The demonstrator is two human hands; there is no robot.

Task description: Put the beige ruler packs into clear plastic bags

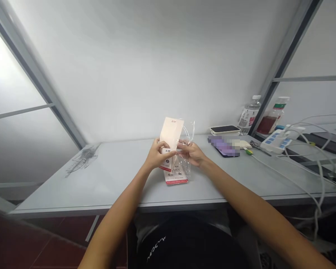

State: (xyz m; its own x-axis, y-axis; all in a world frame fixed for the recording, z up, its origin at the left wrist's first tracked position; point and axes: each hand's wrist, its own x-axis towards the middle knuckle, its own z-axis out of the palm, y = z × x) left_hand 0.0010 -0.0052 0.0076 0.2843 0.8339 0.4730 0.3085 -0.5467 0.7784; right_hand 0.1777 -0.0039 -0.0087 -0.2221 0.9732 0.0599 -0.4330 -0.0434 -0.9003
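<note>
Over the middle of the grey desk [100, 175], my left hand [156, 155] is closed around a pale pink and white card pack [170, 136] that stands upright. My right hand [192, 152] pinches a clear plastic wrapper [188, 130] beside the pack. Below both hands a second flat pack with a red bottom edge [176, 176] lies on the desk. The fingertips of the two hands almost meet at the pack's middle.
To the right lie a dark phone [224, 129], a blurred purple item [225, 146], two bottles [249, 115], a white power strip [274, 140] and several white cables [296, 183]. A pencil-like sketch [82, 158] marks the desk's left part. A wall stands behind.
</note>
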